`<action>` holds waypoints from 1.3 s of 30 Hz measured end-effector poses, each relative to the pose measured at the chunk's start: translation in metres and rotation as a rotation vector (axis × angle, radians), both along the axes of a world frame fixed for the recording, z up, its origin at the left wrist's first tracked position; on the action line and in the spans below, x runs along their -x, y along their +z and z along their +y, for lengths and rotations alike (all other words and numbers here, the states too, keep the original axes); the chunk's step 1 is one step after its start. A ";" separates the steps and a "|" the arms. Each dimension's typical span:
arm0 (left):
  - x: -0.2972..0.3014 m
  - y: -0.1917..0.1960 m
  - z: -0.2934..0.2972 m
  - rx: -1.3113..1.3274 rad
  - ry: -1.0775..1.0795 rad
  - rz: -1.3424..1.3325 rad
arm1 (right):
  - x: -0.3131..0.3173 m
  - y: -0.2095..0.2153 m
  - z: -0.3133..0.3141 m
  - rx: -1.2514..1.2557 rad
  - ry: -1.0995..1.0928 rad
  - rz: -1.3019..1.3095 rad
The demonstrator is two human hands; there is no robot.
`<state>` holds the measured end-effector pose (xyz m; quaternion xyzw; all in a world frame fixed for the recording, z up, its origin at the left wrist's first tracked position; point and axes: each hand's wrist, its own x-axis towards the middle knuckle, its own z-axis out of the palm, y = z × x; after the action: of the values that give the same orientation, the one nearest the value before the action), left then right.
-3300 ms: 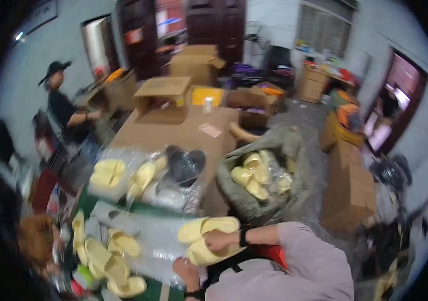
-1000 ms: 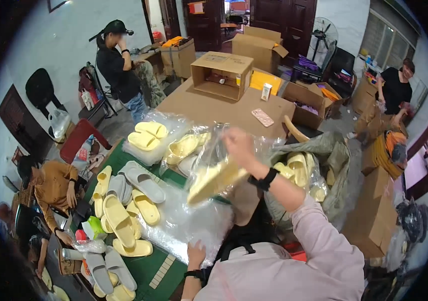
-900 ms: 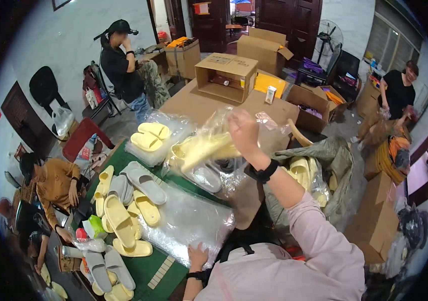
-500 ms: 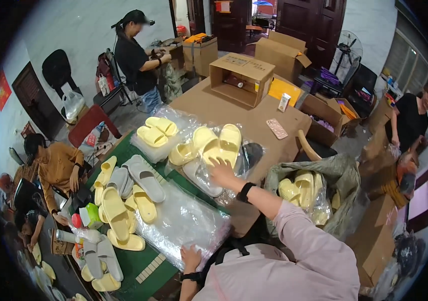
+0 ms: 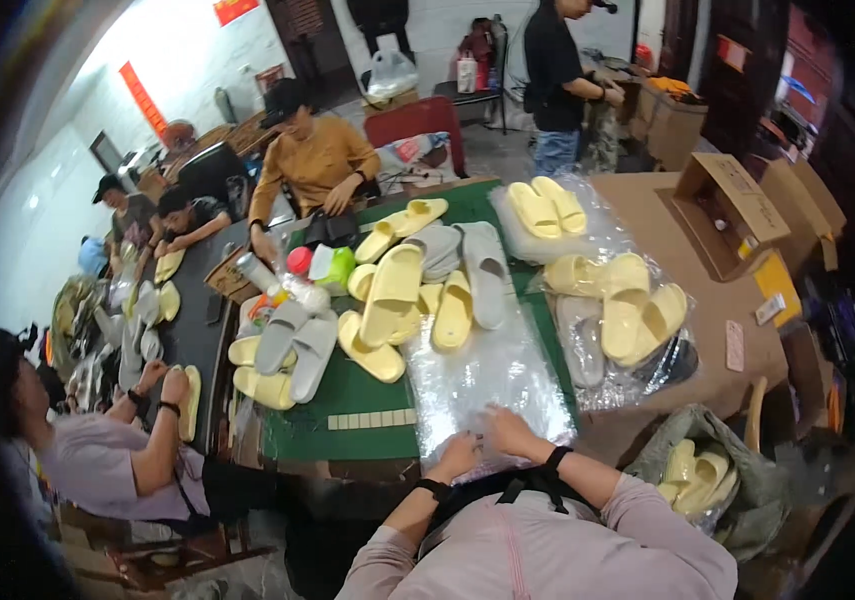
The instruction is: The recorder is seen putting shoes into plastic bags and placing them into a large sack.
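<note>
My left hand (image 5: 455, 455) and my right hand (image 5: 509, 432) are close together at the near end of a stack of clear plastic bags (image 5: 492, 375). Both have their fingers drawn in on the plastic, pinching a bag's near edge; the fingertips show only in part. Left of the stack lie loose yellow slippers (image 5: 392, 295) and grey slippers (image 5: 313, 355); one grey slipper (image 5: 487, 275) rests on the stack's far end. To the right, yellow slippers in clear bags (image 5: 637, 310) lie partly over a bagged grey pair (image 5: 579, 340).
The green mat (image 5: 347, 440) covers the near table; brown board (image 5: 647, 200) lies to its right, with a phone (image 5: 734, 345) and an open carton (image 5: 727, 215). A sack of yellow slippers (image 5: 697, 480) stands at right. Several people work around, one in orange (image 5: 312, 165) across the table.
The view has swung left. My right hand has left the bagged yellow slippers and come back beside my left hand at the bag stack. My left hand has gone from lying flat to fingers drawn in.
</note>
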<state>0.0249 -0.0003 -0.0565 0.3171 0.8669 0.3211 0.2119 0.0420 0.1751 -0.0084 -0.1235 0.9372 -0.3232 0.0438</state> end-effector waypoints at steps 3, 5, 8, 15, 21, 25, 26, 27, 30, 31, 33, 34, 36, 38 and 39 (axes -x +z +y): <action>0.010 0.035 -0.011 -0.044 0.006 -0.171 | -0.003 -0.010 -0.024 -0.058 0.117 -0.384; 0.025 0.031 -0.034 -0.066 0.056 -0.292 | -0.007 -0.011 -0.042 -0.120 0.163 -0.412; 0.061 0.030 -0.061 -0.228 0.284 0.128 | -0.006 -0.005 -0.057 -0.293 0.250 -0.479; 0.203 0.073 -0.078 0.121 0.543 0.467 | 0.015 -0.049 -0.084 -0.559 0.262 -0.808; 0.263 0.087 -0.054 0.175 0.636 0.391 | -0.003 -0.024 -0.082 -0.380 0.032 -0.756; 0.279 0.046 -0.071 -0.017 0.593 0.100 | 0.004 -0.033 -0.094 -0.302 -0.120 -0.753; 0.275 0.046 -0.065 -0.154 0.487 -0.052 | 0.001 -0.037 -0.088 -0.248 -0.146 -0.692; 0.267 0.057 -0.056 -0.150 0.467 -0.058 | -0.001 -0.039 -0.084 -0.232 -0.160 -0.727; 0.233 0.115 -0.026 -0.674 0.477 -0.345 | 0.004 -0.013 -0.083 -0.233 -0.204 -0.780; 0.224 0.140 -0.013 -0.748 0.486 -0.335 | 0.004 -0.046 -0.077 -0.279 -0.058 -0.627; 0.200 0.177 -0.003 -0.927 0.535 -0.396 | 0.008 -0.071 -0.069 -0.199 -0.091 -0.592; 0.185 0.191 -0.001 -0.925 0.539 -0.393 | 0.005 -0.076 -0.067 -0.125 -0.121 -0.560; 0.153 0.215 -0.003 -1.133 0.489 -0.432 | 0.003 -0.059 -0.065 -0.098 -0.125 -0.461; 0.121 0.231 -0.013 -1.106 0.504 -0.413 | 0.008 0.002 -0.069 -0.072 -0.121 -0.538; 0.100 0.242 -0.006 -1.041 0.438 -0.444 | 0.005 -0.036 -0.061 -0.117 -0.077 -0.493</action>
<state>-0.0751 -0.0064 0.1858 0.1187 0.5764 0.7974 0.1336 0.0372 0.1146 -0.0441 -0.0025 0.9193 -0.2903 0.2659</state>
